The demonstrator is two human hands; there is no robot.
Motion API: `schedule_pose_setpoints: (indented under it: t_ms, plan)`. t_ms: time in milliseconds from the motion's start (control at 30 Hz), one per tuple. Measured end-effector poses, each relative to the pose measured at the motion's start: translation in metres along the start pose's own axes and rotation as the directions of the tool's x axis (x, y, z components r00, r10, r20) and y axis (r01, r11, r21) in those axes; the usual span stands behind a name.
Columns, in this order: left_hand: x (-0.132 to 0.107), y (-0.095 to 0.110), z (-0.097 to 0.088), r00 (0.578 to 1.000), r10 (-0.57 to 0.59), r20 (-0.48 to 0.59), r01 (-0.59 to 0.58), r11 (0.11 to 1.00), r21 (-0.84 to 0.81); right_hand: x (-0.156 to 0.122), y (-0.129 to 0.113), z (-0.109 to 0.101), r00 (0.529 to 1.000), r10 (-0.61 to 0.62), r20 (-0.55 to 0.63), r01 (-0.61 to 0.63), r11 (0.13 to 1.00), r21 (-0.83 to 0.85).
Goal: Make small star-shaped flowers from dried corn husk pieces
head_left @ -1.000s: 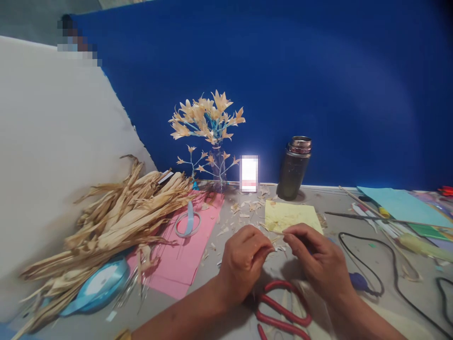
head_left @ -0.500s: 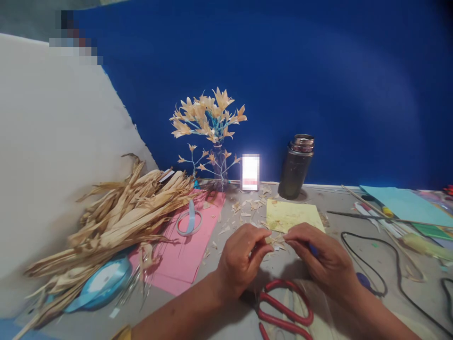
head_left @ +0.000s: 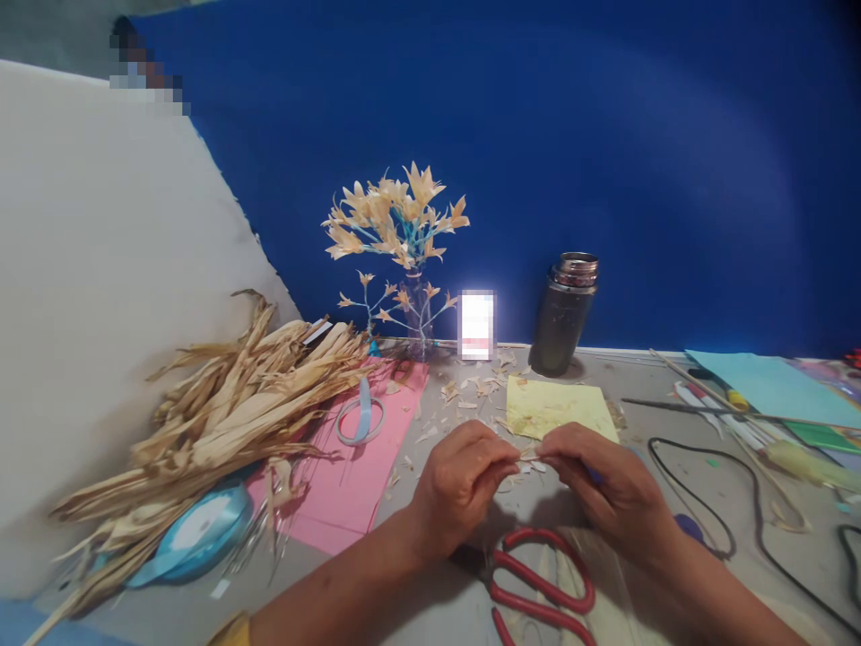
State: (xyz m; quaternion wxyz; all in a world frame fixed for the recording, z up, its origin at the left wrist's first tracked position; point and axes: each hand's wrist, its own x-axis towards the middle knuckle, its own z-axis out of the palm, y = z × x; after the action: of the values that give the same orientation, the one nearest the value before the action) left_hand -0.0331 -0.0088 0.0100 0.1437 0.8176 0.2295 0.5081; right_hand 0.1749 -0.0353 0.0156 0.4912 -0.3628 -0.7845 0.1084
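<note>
My left hand (head_left: 461,480) and my right hand (head_left: 605,484) meet above the table, fingertips almost touching. Both are closed in a pinch on a small pale piece of dried corn husk (head_left: 528,455), mostly hidden by the fingers. Beneath them lie red-handled scissors (head_left: 538,588), their blades partly covered by my left hand. A blue object (head_left: 690,529) shows from behind my right hand; its kind is hidden. Just beyond the fingers is a yellow paper sheet (head_left: 565,408) with husk scraps (head_left: 481,388) around it.
A pile of dried corn husks (head_left: 248,404) and a blue ribbon roll (head_left: 202,534) lie left, beside pink paper (head_left: 336,502) with a tape roll (head_left: 361,422). Husk flowers (head_left: 396,215) stand at the back near a dark flask (head_left: 563,318). Right: black cord (head_left: 753,475), blue paper (head_left: 773,386).
My fingertips have drawn slightly closer together and the left fingers have flattened over the husk piece. Everything on the table stays where it was.
</note>
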Motion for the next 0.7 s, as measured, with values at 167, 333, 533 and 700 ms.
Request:
schedule_pose_setpoints:
  t_ms: [167, 333, 533, 700]
  plan:
    - [-0.0001, 0.0006, 0.0001, 0.997, -0.081, -0.003, 0.081, 0.994, -0.075, 0.0006, -0.0006, 0.0015, 1.0, 0.014, 0.001, -0.013, 1.0, -0.006]
    - [-0.0017, 0.0011, 0.001, 0.991, -0.131, 0.021, 0.133, 0.987, -0.088, 0.0008, -0.0036, 0.0015, 0.998, 0.057, 0.016, -0.057, 0.998, -0.013]
    - [-0.0008, 0.003, 0.0032, 0.977, -0.208, 0.037, 0.211, 0.971, -0.115, -0.0003, -0.0033, 0.0022, 0.996, 0.085, 0.029, -0.085, 0.996, -0.006]
    - [0.003, 0.0078, 0.0035, 0.912, -0.401, 0.085, 0.409, 0.889, -0.207, -0.0007, -0.0052, 0.001, 0.979, 0.192, 0.071, -0.194, 0.981, 0.025]
